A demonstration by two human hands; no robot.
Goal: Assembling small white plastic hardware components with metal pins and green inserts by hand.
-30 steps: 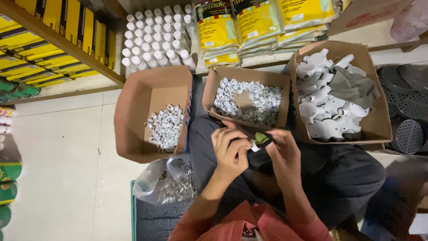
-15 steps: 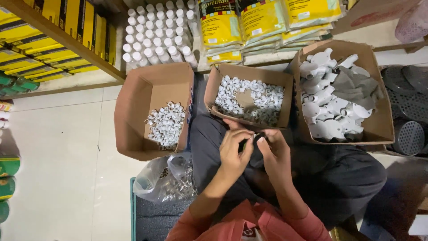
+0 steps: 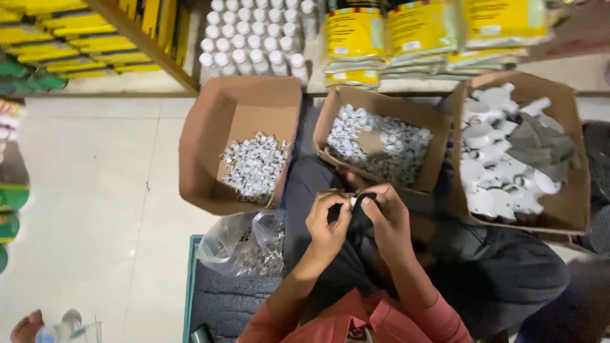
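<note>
I have my left hand (image 3: 327, 222) and right hand (image 3: 389, 219) pinched together on a small white fitting (image 3: 351, 201) over my lap; it looks light, hard, slippery, best gripped by its rim.

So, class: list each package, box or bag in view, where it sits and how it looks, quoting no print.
Yellow sacks: stacked at top, black bands.
Left box: brown cardboard, small white parts.
Middle box: brown, above the hands, white parts.
Right box: brown, larger white fittings.
Plastic bag: clear, crumpled, beside left hand.
</note>
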